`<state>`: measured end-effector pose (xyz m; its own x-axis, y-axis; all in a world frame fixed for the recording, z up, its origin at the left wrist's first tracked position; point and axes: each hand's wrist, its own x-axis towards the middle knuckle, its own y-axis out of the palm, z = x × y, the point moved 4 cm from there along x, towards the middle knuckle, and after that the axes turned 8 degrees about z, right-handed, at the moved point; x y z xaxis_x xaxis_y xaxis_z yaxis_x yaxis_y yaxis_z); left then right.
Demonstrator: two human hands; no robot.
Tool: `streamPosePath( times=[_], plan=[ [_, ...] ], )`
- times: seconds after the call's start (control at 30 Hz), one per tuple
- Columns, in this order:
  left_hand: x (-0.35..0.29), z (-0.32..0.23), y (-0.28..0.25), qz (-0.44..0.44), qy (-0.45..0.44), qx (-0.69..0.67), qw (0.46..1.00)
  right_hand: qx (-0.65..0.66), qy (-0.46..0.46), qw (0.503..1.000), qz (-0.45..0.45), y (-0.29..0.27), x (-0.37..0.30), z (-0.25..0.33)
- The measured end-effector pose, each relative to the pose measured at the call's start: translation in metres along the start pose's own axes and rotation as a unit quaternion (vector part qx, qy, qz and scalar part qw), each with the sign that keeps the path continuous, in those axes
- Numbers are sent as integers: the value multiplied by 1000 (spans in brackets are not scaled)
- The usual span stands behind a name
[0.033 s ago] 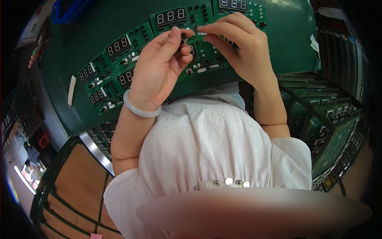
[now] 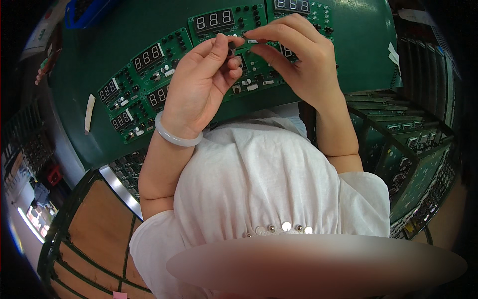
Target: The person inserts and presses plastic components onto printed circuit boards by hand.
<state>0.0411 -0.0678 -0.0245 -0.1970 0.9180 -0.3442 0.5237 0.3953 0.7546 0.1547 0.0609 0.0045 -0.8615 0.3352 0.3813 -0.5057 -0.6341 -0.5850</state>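
Note:
My left hand (image 2: 199, 74), with a pale bangle (image 2: 177, 134) on its wrist, is turned palm up with its fingers curled. Small black round parts (image 2: 231, 45) show between its thumb and fingers; their exact kind I cannot make out. Close to its fingertips is my right hand (image 2: 303, 60), thumb and index finger apart, with nothing visible between them. Both hands are over green circuit boards with three-digit displays. One board (image 2: 226, 31) lies just beyond the fingertips; another (image 2: 259, 74) is partly hidden beneath the hands.
More display boards (image 2: 159, 65) lie to the left on the green table (image 2: 79, 114). A blue bin (image 2: 82, 17) stands far left, near a pale strip (image 2: 89, 113). Racks of boards (image 2: 403, 134) stand at the right. A brown panelled surface (image 2: 97, 224) is at lower left.
My right index finger and thumb have shifted slightly left, toward my left fingertips. The black parts in my left hand have shifted a little.

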Motion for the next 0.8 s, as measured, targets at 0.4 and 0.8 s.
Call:
streamPosePath(
  times=[0.4,0.8],
  plan=[
    [3,2,6,-27,-7,69,997,8,-33,999,10,-15,19,25],
    [-6,-11,-1,-38,44,81,995,-186,-36,979,71,10,-12,-21]
  ],
)
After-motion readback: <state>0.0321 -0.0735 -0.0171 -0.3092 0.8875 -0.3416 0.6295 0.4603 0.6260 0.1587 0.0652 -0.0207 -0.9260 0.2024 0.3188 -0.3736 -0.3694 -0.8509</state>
